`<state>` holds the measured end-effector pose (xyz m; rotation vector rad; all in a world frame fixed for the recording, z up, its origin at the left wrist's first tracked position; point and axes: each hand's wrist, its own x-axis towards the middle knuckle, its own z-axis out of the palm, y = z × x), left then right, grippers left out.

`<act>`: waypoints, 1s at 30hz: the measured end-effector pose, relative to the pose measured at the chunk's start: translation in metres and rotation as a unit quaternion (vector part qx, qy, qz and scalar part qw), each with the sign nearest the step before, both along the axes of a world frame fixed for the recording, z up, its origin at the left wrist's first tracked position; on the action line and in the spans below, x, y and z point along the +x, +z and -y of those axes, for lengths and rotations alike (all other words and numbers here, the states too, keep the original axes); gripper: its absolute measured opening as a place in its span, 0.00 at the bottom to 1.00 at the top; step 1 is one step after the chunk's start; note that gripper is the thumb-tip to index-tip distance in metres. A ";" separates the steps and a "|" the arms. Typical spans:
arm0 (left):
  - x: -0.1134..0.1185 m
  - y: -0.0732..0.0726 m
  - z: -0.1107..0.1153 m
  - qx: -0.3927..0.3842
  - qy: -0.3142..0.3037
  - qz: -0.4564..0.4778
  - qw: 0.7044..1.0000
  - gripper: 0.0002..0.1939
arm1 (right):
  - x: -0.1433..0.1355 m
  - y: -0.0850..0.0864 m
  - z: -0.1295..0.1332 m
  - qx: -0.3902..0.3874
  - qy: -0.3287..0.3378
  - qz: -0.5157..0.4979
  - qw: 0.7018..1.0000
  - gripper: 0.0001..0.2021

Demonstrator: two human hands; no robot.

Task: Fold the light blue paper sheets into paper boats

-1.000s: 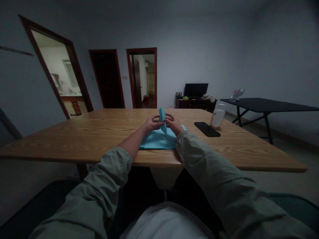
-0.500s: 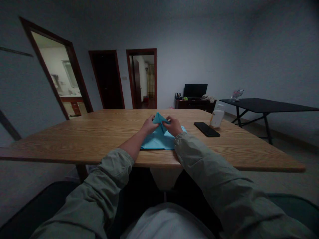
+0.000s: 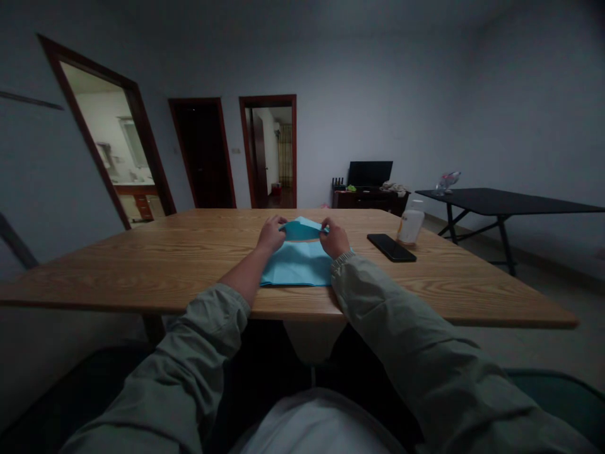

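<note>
Between my two hands a folded piece of blue paper point(image 3: 302, 229) is held up, spread sideways, with a low peak at its middle. My left hand point(image 3: 273, 234) pinches its left end. At its right end, the fingers of my right hand point(image 3: 335, 239) are closed on it. Below, a larger flat blue sheet point(image 3: 297, 265) lies near the table's front edge, with a faint crease. My right sleeve and wrist cover part of its right side. Whether it is one sheet or several layers I cannot tell.
The wooden table point(image 3: 198, 258) stretches out in front of me. On its right lie a black phone point(image 3: 391, 247) and, just behind, an upright white bottle point(image 3: 410, 226). A black folding table point(image 3: 501, 200) stands farther right, and a TV point(image 3: 370, 173) at the back wall.
The held paper has gone from a tall pointed fold to a wide, low shape. My left hand has moved a little to the left, my right slightly to the right.
</note>
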<state>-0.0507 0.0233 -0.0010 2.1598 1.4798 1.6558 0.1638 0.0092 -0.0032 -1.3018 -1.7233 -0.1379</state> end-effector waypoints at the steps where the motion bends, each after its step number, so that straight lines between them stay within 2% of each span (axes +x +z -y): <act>1: -0.003 -0.001 -0.001 -0.025 -0.021 0.023 0.999 0.12 | 0.001 0.000 0.000 -0.005 -0.002 0.005 1.000 0.09; 5: -0.017 -0.009 -0.005 -0.204 -0.130 0.091 0.966 0.18 | 0.006 -0.005 -0.005 -0.047 -0.009 0.028 0.998 0.11; 8: -0.028 -0.017 -0.006 -0.270 -0.131 -0.002 0.954 0.16 | 0.010 -0.012 -0.011 -0.112 0.007 0.083 0.990 0.14; 11: -0.034 -0.020 -0.007 -0.281 -0.106 -0.113 0.947 0.14 | 0.012 -0.019 -0.015 -0.170 0.047 0.151 0.973 0.12; 15: -0.033 -0.022 -0.009 -0.273 -0.100 -0.176 0.940 0.13 | 0.010 -0.023 -0.016 -0.224 0.077 0.185 0.954 0.11; 20: -0.034 -0.024 -0.012 -0.262 -0.093 -0.196 0.940 0.18 | 0.013 -0.023 -0.019 -0.224 0.083 0.221 0.946 0.14; 24: -0.038 -0.021 -0.011 -0.278 -0.077 -0.196 0.937 0.21 | 0.018 -0.024 -0.025 -0.226 0.084 0.224 0.944 0.21; 26: -0.039 -0.020 -0.011 -0.283 -0.080 -0.185 0.938 0.20 | 0.021 -0.025 -0.028 -0.229 0.080 0.215 0.946 0.23; 30: -0.037 -0.018 -0.008 -0.278 -0.096 -0.190 0.937 0.14 | 0.022 -0.025 -0.028 -0.221 0.088 0.212 0.948 0.19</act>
